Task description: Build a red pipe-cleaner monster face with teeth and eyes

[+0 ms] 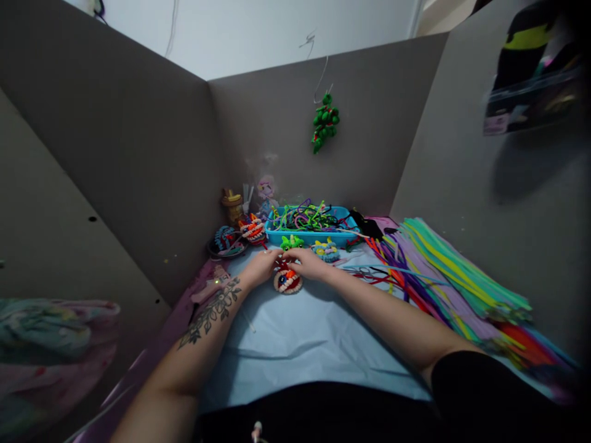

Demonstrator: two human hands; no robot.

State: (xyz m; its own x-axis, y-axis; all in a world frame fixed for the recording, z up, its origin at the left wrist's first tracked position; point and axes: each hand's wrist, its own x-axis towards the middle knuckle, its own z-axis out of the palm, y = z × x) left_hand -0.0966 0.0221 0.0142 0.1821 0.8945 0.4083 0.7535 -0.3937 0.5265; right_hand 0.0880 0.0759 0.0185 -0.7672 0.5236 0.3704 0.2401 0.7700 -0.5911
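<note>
A small round pipe-cleaner figure (289,284) in orange and red, with a cream edge and a dark blue eye, is at the middle of the work surface. My left hand (265,268) pinches dark red stems at its top from the left. From the right, my right hand (306,263) closes on the same top part, its fingertips close to the left ones. What lies between the fingertips is partly hidden. Just behind my hands sit a green pipe-cleaner figure (292,242) and a light blue and yellow one (325,250).
A blue basket (314,237) of tangled pipe cleaners stands behind. Bundles of coloured pipe cleaners (462,271) lie on the right. An orange figure (253,229) and a dark bowl (227,248) are at the back left. Grey partitions (277,123) enclose the table.
</note>
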